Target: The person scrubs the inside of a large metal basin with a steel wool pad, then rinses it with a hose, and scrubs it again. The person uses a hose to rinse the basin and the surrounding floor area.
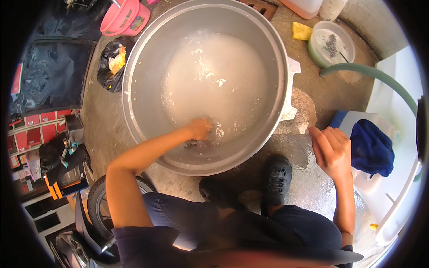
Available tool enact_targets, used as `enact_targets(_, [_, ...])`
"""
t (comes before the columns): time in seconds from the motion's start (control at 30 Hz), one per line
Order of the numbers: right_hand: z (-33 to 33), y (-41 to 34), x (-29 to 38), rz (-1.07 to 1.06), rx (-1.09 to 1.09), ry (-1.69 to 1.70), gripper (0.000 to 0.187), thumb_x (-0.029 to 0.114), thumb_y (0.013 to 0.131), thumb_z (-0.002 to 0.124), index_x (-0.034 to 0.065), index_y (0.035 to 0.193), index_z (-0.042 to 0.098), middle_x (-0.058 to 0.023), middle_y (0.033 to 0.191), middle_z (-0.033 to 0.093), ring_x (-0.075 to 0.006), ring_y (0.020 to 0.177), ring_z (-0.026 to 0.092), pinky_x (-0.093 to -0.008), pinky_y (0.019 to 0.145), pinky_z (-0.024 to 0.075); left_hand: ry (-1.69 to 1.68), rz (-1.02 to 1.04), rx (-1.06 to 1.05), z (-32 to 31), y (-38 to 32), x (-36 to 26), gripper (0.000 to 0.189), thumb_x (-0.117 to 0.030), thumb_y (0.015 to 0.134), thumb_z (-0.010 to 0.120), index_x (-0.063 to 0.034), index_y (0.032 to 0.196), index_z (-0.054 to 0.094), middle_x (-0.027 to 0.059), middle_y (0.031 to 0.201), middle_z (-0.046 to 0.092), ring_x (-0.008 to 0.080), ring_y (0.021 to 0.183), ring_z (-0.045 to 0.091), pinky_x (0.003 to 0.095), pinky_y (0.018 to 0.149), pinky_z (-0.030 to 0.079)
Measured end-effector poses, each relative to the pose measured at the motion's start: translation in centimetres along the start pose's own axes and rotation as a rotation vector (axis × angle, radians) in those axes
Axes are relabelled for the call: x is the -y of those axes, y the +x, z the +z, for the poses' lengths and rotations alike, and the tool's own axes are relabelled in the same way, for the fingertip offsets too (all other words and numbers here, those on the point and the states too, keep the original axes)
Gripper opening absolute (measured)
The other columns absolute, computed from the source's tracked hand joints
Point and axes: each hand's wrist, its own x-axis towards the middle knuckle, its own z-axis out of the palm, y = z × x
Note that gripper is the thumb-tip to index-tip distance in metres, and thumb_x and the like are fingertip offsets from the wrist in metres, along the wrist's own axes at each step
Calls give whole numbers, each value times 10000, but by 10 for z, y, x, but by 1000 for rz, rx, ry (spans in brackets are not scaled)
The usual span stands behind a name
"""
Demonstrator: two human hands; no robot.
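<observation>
A large round metal pot (pixel 147 43) stands before me with cloudy water (pixel 218 80) in its bottom. My left hand (pixel 200 129) reaches over the near rim and down to the water; its fingers are partly hidden, and something dark shows just below it at the waterline. Whether it grips anything cannot be told. My right hand (pixel 330 147) is raised outside the pot at the right, fingers curled, near a dark blue cloth (pixel 372 147) draped over a white plastic container (pixel 368 182). No object shows clearly in it.
A pink bucket (pixel 125 18) and a black plastic bag (pixel 112 67) stand left of the pot. At the right are a tub of soapy liquid (pixel 330 43), a yellow sponge (pixel 301 31) and a green hose (pixel 372 71). A motorcycle wheel (pixel 99 197) is at lower left; the floor is wet.
</observation>
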Motion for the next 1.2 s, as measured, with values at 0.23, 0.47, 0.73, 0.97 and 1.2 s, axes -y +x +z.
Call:
enact_targets(0.23, [-1, -1, 6, 9, 19, -3, 287, -31, 698, 738, 0, 972, 660, -58, 637, 510, -223, 566, 545, -353, 516, 422, -244, -101, -335, -94, 98, -60, 286, -127, 724, 662, -20, 989, 689, 230, 1005, 684, 397, 990, 648, 495, 855, 511])
enact_targets(0.47, [-6, -5, 10, 29, 15, 9, 231, -34, 730, 738, -13, 948, 665, -74, 632, 530, -243, 554, 546, -362, 511, 416, -602, -11, -1044, -186, 75, -8, 313, -248, 787, 801, -89, 1041, 711, 98, 985, 731, 271, 967, 672, 381, 836, 520])
enact_targets(0.73, [-7, -5, 5, -33, 24, -55, 306, 37, 708, 713, 15, 1005, 645, -44, 675, 508, -218, 607, 562, -349, 554, 457, -485, -20, -1719, -247, -67, 57, 294, -170, 783, 829, -93, 1050, 734, 29, 956, 752, 147, 931, 676, 316, 878, 508])
enact_targets(0.97, [-1, 4, 20, -7, -117, 30, 192, 1, 767, 724, 10, 953, 678, -81, 650, 522, -250, 558, 547, -369, 503, 407, 118, -614, -988, -158, -58, 69, 275, -98, 749, 758, -132, 1021, 740, 132, 938, 736, 302, 914, 703, 441, 828, 521])
enact_targets(1.2, [12, 66, 47, 350, -321, 439, 363, 46, 832, 745, 47, 1176, 630, -116, 1020, 637, -218, 668, 626, -320, 581, 509, -354, 90, -1381, -227, -65, -40, 292, -10, 745, 759, -77, 1027, 728, 74, 937, 749, 198, 829, 697, 334, 771, 534])
